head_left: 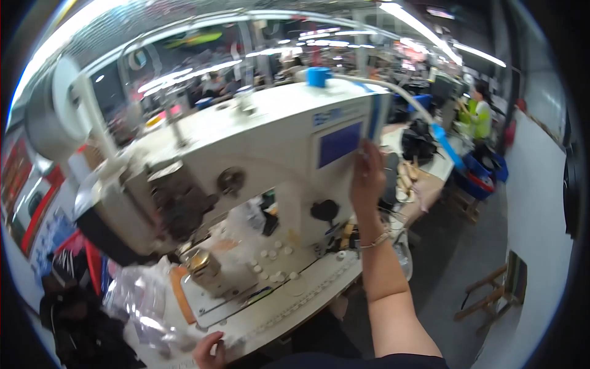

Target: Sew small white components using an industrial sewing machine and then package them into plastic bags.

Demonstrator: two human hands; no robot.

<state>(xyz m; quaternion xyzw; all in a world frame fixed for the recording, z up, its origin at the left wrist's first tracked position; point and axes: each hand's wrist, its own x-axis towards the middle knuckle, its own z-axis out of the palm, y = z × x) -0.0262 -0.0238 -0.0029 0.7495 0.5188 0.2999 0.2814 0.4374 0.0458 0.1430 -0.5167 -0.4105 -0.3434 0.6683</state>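
A large white industrial sewing machine (pixel 276 138) fills the middle of the head view. My right hand (pixel 369 175) is raised to the right end of its body, fingers stretched upward beside the control screen (pixel 340 144); it looks blurred, and nothing shows in its grip. Low in the view, my left hand (pixel 210 352) rests at the table's front edge with its fingers loosely bent and apart. Just ahead of it lies the metal bed plate (pixel 230 301), with a brass-coloured round part (pixel 201 263) under the machine head. Small white round pieces (pixel 273 258) are scattered behind the plate.
Clear plastic bags (pixel 138 301) and dark cloth (pixel 74 320) lie at the left. A blue-tipped hose (pixel 445 144) arches off the machine's right end. Farther right stand a blue bin (pixel 482 175), a wooden stool (pixel 501 289) and a person in a bright yellow-green vest (pixel 481 117).
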